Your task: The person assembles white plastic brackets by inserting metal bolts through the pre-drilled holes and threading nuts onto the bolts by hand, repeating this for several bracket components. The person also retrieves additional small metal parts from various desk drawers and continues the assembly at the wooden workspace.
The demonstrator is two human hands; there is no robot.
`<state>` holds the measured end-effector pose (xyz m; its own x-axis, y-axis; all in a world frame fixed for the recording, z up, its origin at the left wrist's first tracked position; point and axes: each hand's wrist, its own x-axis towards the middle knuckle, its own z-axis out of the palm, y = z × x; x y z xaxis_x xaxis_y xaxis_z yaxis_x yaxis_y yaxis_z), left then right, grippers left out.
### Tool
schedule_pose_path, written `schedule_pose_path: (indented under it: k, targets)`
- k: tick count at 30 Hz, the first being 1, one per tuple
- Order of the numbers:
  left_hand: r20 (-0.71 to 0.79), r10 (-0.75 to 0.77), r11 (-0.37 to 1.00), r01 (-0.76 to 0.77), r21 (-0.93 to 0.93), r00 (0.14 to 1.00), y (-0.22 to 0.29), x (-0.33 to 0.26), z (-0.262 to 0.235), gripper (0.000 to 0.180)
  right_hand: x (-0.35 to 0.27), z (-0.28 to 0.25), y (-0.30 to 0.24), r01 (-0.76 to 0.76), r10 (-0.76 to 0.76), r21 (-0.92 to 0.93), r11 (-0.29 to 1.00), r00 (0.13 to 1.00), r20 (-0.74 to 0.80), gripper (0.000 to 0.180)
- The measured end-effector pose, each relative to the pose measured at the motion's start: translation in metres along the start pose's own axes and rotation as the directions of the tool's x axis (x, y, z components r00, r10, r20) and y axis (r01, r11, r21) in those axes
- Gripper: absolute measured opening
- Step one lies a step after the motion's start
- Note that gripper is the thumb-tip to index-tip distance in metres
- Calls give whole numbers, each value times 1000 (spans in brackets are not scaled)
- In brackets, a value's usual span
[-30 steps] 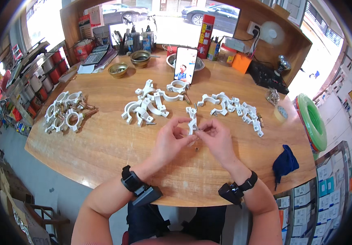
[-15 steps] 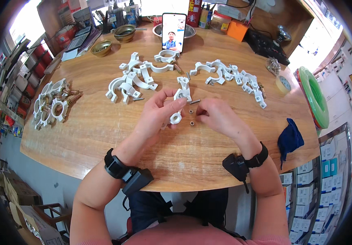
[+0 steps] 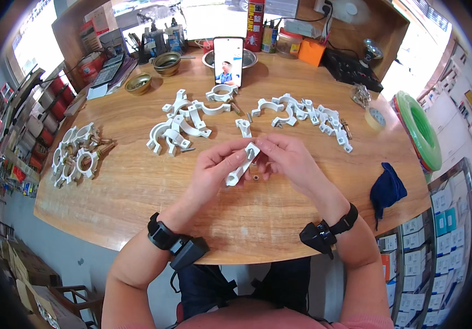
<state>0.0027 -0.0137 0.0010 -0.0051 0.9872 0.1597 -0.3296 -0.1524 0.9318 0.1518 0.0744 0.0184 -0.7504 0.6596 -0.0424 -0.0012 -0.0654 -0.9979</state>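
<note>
A white pipe clamp half (image 3: 237, 174) is gripped in my left hand (image 3: 218, 164), thumb on top, its length slanting toward me. My right hand (image 3: 285, 159) is closed, its thumb and fingertips meeting the clamp's far end. Whatever lies between those fingertips is hidden. A small metal piece (image 3: 251, 153) shows at that end of the clamp. Just below the right fingers a small nut (image 3: 256, 177) rests on the table. Beyond my hands another white clamp piece (image 3: 243, 128) lies by itself, with a short screw (image 3: 249, 117) above it.
Loose white clamp halves (image 3: 178, 131) lie at centre left, more (image 3: 329, 120) at right. Assembled clamps with bolts (image 3: 77, 153) are at far left. A phone (image 3: 228, 63) stands at the back. Brass bowls (image 3: 138, 83), tape (image 3: 375, 118), a blue cloth (image 3: 388, 189) and green coils (image 3: 419, 131) surround them.
My right hand has moved from the loose nuts on the table to the far end of the clamp half. The left hand still holds the clamp half. The whole view has shifted slightly.
</note>
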Motion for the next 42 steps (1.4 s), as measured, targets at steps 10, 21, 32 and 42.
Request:
schedule_pose_path:
  k: [10,21,32,42]
  targets:
    - [81,-21,992,31,-121,997,4,0,1,35,2,-4,7,-120,49,370,921,980,195,22]
    - [12,-44,993,45,-107,999,1,0,-6,25,-2,1,2,-114,16,368,923,966,258,19]
    - [-143,38,995,-50,-82,989,7,1,-12,28,3,-38,-14,81,-68,-393,916,997,47,11]
    - [-176,-113,943,50,-328,978,3,6,-13,35,10,-53,12,97,69,-850,517,986,155,14]
